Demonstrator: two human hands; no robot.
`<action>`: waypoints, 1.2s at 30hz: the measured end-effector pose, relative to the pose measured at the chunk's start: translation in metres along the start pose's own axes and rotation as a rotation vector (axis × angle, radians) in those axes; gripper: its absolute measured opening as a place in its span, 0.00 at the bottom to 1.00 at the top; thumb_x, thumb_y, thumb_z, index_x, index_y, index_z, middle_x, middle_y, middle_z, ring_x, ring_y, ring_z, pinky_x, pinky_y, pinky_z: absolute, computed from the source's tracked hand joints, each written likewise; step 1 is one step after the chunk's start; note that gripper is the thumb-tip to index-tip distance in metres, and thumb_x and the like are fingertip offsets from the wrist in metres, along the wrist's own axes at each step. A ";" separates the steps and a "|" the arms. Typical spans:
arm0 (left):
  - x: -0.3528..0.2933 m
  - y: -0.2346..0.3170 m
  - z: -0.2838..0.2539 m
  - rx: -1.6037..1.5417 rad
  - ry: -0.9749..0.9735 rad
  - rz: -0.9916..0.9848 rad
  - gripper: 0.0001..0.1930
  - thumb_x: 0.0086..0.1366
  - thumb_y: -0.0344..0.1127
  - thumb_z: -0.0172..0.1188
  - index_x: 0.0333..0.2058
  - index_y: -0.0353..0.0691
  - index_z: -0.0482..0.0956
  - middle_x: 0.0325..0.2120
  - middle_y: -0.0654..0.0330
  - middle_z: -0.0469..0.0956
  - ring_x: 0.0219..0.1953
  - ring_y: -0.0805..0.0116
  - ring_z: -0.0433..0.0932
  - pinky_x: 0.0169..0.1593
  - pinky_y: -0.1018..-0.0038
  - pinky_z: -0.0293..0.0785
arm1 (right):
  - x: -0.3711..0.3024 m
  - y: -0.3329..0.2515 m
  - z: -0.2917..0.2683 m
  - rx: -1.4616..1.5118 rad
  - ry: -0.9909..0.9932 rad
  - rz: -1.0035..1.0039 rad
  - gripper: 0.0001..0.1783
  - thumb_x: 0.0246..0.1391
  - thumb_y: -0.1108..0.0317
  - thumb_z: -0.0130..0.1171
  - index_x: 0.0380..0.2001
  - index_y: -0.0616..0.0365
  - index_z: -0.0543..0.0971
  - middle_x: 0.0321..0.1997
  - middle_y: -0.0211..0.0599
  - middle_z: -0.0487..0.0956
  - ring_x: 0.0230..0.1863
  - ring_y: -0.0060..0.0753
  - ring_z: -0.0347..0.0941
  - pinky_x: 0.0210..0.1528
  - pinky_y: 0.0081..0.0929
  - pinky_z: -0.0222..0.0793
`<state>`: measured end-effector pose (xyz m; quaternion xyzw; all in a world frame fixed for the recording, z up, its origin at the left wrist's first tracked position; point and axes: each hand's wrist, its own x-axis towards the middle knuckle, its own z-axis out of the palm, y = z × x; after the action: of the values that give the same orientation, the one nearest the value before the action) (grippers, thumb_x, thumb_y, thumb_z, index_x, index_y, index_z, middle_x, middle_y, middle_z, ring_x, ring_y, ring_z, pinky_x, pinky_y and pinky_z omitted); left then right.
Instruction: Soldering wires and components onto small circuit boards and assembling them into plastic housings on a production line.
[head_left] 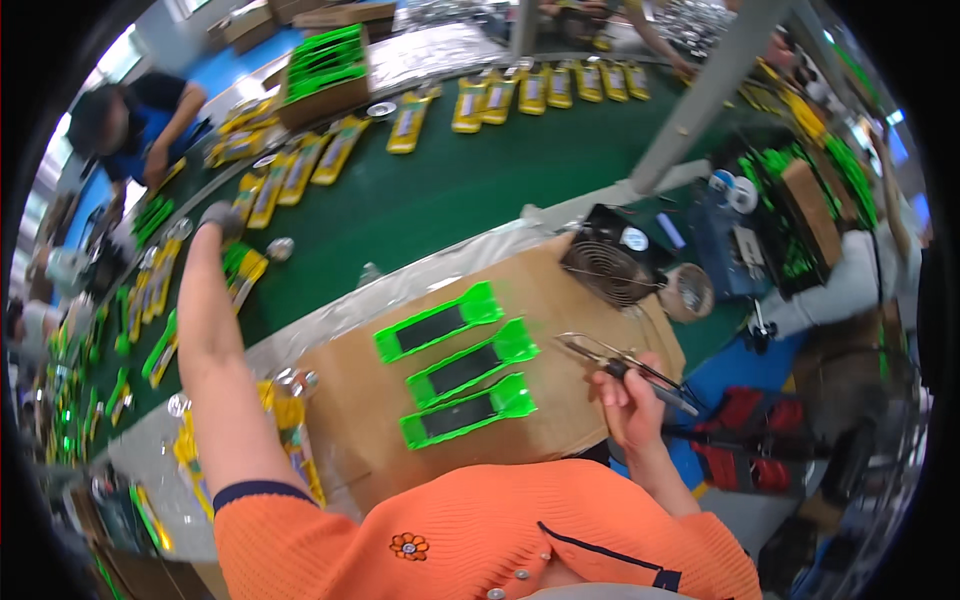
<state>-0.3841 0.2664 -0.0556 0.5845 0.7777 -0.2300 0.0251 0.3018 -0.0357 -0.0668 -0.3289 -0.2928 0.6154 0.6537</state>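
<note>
My right hand (632, 402) is closed around a soldering iron (625, 371), whose thin tip points left over the brown cardboard sheet (350, 390). To the left of the tip lie three bright green plastic trays with dark panels in them: an upper one (438, 328), a middle one (472, 373) and a lower one (468, 411). My left arm reaches far forward over the green belt. At its end my left hand (224, 220), grey and blurred as if gloved, is above a yellow-and-green piece (243, 272). Its fingers cannot be made out, nor whether it touches the piece.
Yellow pieces (408, 122) line the green belt (440, 200). A box of green parts (325, 75) stands at its far side. Right of the cardboard are a black fan (610, 235), a wire coil (607, 272) and a spool (687, 292). A co-worker (135, 125) sits at far left.
</note>
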 end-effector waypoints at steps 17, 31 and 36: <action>-0.127 -0.020 -0.061 -0.253 0.795 -0.022 0.23 0.54 0.36 0.61 0.50 0.35 0.76 0.41 0.39 0.78 0.43 0.40 0.78 0.48 0.57 0.74 | 0.003 -0.003 -0.006 0.072 -0.166 -0.004 0.06 0.63 0.75 0.49 0.36 0.54 0.63 0.20 0.31 0.66 0.26 0.30 0.70 0.48 0.40 0.72; -0.525 0.236 0.020 -0.761 0.274 0.721 0.31 0.56 0.25 0.60 0.60 0.40 0.67 0.51 0.50 0.73 0.51 0.48 0.72 0.56 0.58 0.71 | -0.004 -0.005 0.016 0.215 -0.273 0.201 0.03 0.67 0.66 0.49 0.39 0.49 0.72 0.21 0.27 0.67 0.40 0.38 0.79 0.67 0.64 0.57; -0.487 0.233 0.030 -0.459 0.472 0.644 0.29 0.56 0.27 0.60 0.59 0.41 0.69 0.50 0.50 0.72 0.51 0.47 0.72 0.56 0.60 0.69 | -0.003 0.025 0.036 0.166 -0.301 0.254 0.05 0.66 0.67 0.50 0.43 0.53 0.71 0.24 0.31 0.69 0.43 0.42 0.79 0.64 0.59 0.62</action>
<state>-0.0228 -0.1335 -0.0092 0.8120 0.5719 0.1073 0.0461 0.2577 -0.0356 -0.0640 -0.2125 -0.2914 0.7572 0.5445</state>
